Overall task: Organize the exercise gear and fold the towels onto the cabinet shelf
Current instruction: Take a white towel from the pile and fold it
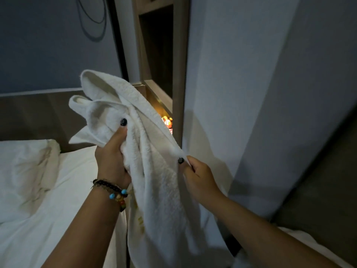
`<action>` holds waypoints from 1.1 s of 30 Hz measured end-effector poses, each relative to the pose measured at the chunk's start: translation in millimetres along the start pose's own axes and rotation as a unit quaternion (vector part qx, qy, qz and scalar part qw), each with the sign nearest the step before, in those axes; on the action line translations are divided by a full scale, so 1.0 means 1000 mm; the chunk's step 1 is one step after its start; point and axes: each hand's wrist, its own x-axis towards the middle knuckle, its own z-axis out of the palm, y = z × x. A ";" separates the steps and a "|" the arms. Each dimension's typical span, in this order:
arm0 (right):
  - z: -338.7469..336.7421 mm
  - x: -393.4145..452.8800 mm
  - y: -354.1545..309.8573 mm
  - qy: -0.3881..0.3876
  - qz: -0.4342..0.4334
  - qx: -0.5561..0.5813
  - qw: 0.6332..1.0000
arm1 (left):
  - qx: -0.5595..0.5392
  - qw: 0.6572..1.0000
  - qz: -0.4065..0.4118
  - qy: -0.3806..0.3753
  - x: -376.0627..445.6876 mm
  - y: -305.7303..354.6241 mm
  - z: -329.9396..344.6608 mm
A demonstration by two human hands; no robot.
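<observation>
Towel point(154, 171), white and thick, hangs in the air between the bed and the wooden cabinet, bunched and rumpled at the top and trailing down past both forearms. The left hand point(113, 159) has its grip clamped around a gathered fistful of the towel, thumb laid up over the cloth, with a beaded bracelet point(114, 192) on that wrist. The right hand point(197, 173) pinches the towel's right edge lower down, its grip closed on the hem between thumb and curled fingers. Left of the towel lies the bed point(48, 219) with white sheets and a crumpled pillow point(29, 167). Behind the towel stands the cabinet point(177, 55), its open shelves dark, with a small warm glow point(167, 120) showing just beside the towel's upper folds. Right of the towel hangs a pale curtain point(251, 93).
</observation>
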 end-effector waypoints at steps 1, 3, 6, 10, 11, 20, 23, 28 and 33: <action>0.008 0.007 0.002 0.009 0.008 0.005 1.000 | 0.004 1.000 -0.013 0.003 0.011 0.001 -0.009; 0.025 0.021 0.008 0.036 0.020 0.013 0.999 | 0.011 0.999 -0.038 0.009 0.031 0.003 -0.026; 0.050 0.041 0.015 0.084 0.050 0.042 0.994 | 0.031 0.998 -0.045 0.029 0.057 0.007 -0.047; 0.069 0.068 0.017 0.115 0.068 0.067 0.989 | 0.077 0.995 -0.032 0.059 0.092 0.000 -0.067; 0.072 0.074 0.017 0.110 0.070 0.074 0.989 | 0.088 0.993 -0.029 0.072 0.101 -0.004 -0.070; 0.106 0.161 0.028 0.108 0.106 0.158 0.976 | 0.109 0.988 -0.039 0.100 0.187 -0.040 -0.078; 0.120 0.205 0.038 0.060 0.121 0.131 0.982 | 0.123 0.984 -0.058 0.113 0.225 -0.053 -0.075; 0.140 0.272 0.063 0.018 0.156 0.116 0.981 | 0.131 0.977 -0.070 0.154 0.281 -0.077 -0.080; 0.155 0.324 0.079 -0.016 0.183 0.108 0.977 | 0.136 0.976 -0.100 0.140 0.330 -0.097 -0.078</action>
